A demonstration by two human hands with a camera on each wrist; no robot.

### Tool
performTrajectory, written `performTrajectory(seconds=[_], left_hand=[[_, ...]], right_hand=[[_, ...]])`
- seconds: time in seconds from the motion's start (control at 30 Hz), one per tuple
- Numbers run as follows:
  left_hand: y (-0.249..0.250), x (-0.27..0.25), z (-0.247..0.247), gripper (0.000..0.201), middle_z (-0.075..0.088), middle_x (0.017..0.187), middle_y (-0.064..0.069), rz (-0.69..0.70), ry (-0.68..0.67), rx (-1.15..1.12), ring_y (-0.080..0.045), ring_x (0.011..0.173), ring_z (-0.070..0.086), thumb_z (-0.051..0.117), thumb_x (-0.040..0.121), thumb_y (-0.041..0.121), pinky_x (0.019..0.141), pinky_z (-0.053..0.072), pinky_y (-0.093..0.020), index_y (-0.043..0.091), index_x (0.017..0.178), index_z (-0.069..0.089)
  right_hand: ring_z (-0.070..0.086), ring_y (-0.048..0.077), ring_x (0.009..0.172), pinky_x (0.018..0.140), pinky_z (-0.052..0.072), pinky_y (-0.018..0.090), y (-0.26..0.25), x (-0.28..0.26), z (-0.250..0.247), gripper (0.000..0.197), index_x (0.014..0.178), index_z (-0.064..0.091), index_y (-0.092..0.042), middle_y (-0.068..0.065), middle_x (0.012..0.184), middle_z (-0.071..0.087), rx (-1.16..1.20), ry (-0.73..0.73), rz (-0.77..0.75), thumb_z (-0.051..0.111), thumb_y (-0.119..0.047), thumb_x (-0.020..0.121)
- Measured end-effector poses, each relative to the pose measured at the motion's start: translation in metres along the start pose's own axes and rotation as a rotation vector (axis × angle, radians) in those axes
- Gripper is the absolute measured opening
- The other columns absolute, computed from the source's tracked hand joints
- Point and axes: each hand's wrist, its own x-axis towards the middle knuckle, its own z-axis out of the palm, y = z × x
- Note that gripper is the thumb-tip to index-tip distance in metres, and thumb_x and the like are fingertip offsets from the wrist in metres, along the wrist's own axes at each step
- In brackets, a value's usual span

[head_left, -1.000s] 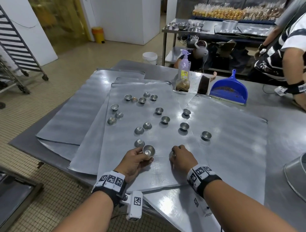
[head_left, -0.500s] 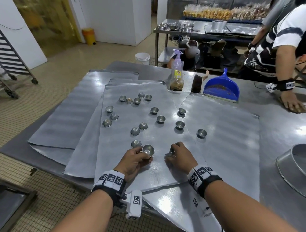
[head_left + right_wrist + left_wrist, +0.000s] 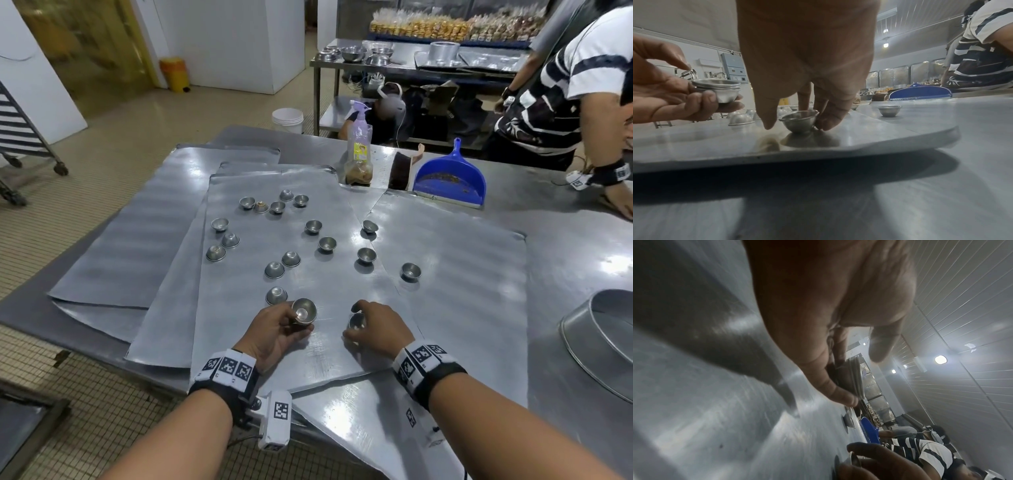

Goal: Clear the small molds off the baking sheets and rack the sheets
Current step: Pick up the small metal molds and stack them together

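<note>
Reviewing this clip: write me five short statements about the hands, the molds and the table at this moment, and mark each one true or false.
1. The left hand holds a nested stack of molds. True.
2. The right hand is flat on the sheet with nothing under its fingers. False: its fingers are curled around a single upright mold that sits on the top baking sheet.
3. Every loose mold on the sheets is rim up. False: several, such as the upside-down mold near the left hand, are rim down.
4. A blue dustpan lies at the far side of the table. True.
5. The spray bottle lies on its side. False: it stands upright.
</note>
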Motion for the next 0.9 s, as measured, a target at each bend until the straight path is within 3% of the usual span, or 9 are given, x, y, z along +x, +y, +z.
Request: performTrajectory(seconds=[0.17,0.3,0.33,0.43,0.53,0.63,0.7,0.8,0.9], left_hand=[[-0.005,0.002,0.0,0.02,0.062,0.1,-0.024,0.014,-0.06,0.113,-0.028,0.08,0.07,0.057,0.09,-0.008,0.067,0.061,-0.032,-0.003,0.106,0.069],[-0.005,-0.001,0.011,0.019,0.067,0.096,-0.025,-0.004,-0.075,0.017,-0.028,0.081,0.069,0.06,0.084,-0.001,0.076,0.062,-0.039,-0.006,0.099,0.07],[-0.004,-0.002,0.016,0.021,0.067,0.095,-0.026,-0.015,-0.081,-0.039,-0.029,0.083,0.067,0.057,0.085,0.002,0.076,0.063,-0.041,-0.01,0.1,0.066],[-0.002,-0.002,0.033,0.03,0.063,0.091,-0.023,-0.034,-0.14,-0.109,-0.027,0.077,0.065,0.05,0.087,0.008,0.073,0.061,-0.041,-0.011,0.108,0.06],[-0.002,0.0,0.049,0.037,0.067,0.079,-0.018,-0.031,-0.175,-0.066,-0.021,0.061,0.063,0.057,0.076,0.018,0.069,0.059,-0.036,-0.008,0.1,0.062],[-0.005,0.009,0.056,0.036,0.067,0.079,-0.018,-0.036,-0.178,-0.07,-0.023,0.064,0.066,0.058,0.077,0.019,0.067,0.06,-0.035,-0.008,0.1,0.061],[-0.009,0.02,0.06,0.032,0.068,0.089,-0.022,-0.043,-0.145,-0.069,-0.028,0.078,0.067,0.059,0.081,0.015,0.073,0.062,-0.037,-0.008,0.103,0.063],[-0.014,0.031,0.069,0.016,0.068,0.094,-0.022,-0.007,-0.106,0.078,-0.029,0.087,0.067,0.063,0.087,0.002,0.078,0.062,-0.033,-0.006,0.1,0.067],[-0.019,0.042,0.077,0.026,0.069,0.099,-0.02,0.005,-0.125,0.187,-0.027,0.089,0.068,0.068,0.084,-0.006,0.087,0.059,-0.033,-0.005,0.11,0.068]], right_hand=[[0.063,0.019,0.105,0.09,0.049,0.025,-0.005,-0.007,-0.012,0.044,0.122,0.066,-0.017,0.003,0.117,0.069,0.121,0.084,-0.009,0.075,-0.034,0.083],[0.066,0.002,0.095,0.081,0.049,0.009,-0.027,-0.008,-0.032,0.055,0.126,0.067,-0.023,-0.005,0.113,0.07,0.516,0.179,-0.14,0.086,-0.033,0.075],[0.067,0.002,0.098,0.083,0.05,0.01,-0.033,-0.008,-0.035,0.059,0.129,0.065,-0.024,-0.006,0.117,0.07,0.526,0.172,-0.181,0.086,-0.034,0.075],[0.063,0.007,0.109,0.097,0.05,0.025,-0.043,-0.011,-0.034,0.065,0.134,0.061,-0.027,-0.007,0.124,0.069,0.404,0.151,-0.243,0.084,-0.041,0.075],[0.062,0.007,0.106,0.092,0.046,0.021,-0.036,-0.013,-0.032,0.062,0.132,0.062,-0.032,-0.008,0.121,0.07,0.361,0.152,-0.212,0.082,-0.046,0.075],[0.057,0.005,0.12,0.098,0.043,0.02,-0.023,-0.014,-0.037,0.068,0.137,0.058,-0.032,-0.012,0.133,0.063,0.382,0.138,-0.23,0.079,-0.054,0.076],[0.054,0.005,0.125,0.103,0.042,0.024,-0.006,-0.009,-0.044,0.063,0.137,0.057,-0.03,-0.012,0.139,0.058,0.383,0.166,-0.186,0.07,-0.058,0.082],[0.06,0.013,0.115,0.095,0.048,0.031,0.038,0.014,-0.057,0.047,0.128,0.063,-0.025,-0.006,0.133,0.061,0.249,0.26,0.01,0.06,-0.054,0.091],[0.061,0.023,0.11,0.085,0.045,0.03,0.084,0.043,-0.069,0.036,0.123,0.063,-0.023,0.002,0.128,0.061,0.127,0.229,0.159,0.059,-0.039,0.092]])
